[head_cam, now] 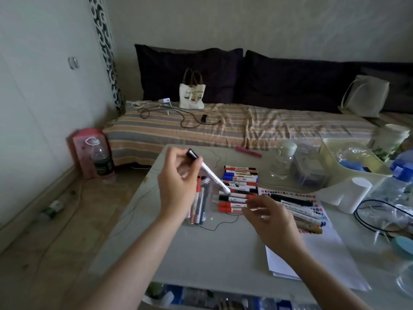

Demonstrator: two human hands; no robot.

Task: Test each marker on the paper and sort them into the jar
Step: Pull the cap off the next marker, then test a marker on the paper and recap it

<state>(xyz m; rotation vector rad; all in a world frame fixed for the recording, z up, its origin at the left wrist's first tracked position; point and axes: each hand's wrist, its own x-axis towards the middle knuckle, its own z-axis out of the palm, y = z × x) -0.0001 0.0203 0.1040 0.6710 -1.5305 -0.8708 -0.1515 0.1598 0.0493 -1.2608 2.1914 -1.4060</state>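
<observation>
A home living room: a striped sofa with dark cushions behind a low table.

Dim, soft, perhaps motion-blurred; edges warped.

Your left hand holds a marker with a glossy white plastic barrel and a shiny black cap. The jar beside it looks like clear, smooth plastic. The worktop is pale, smooth and faintly glossy. Under your right hand lies matt white paper. On the far bed, the striped sheet is soft, creased cloth, and the small tote bag looks like matt canvas. At the right, the bin is translucent plastic.
</observation>
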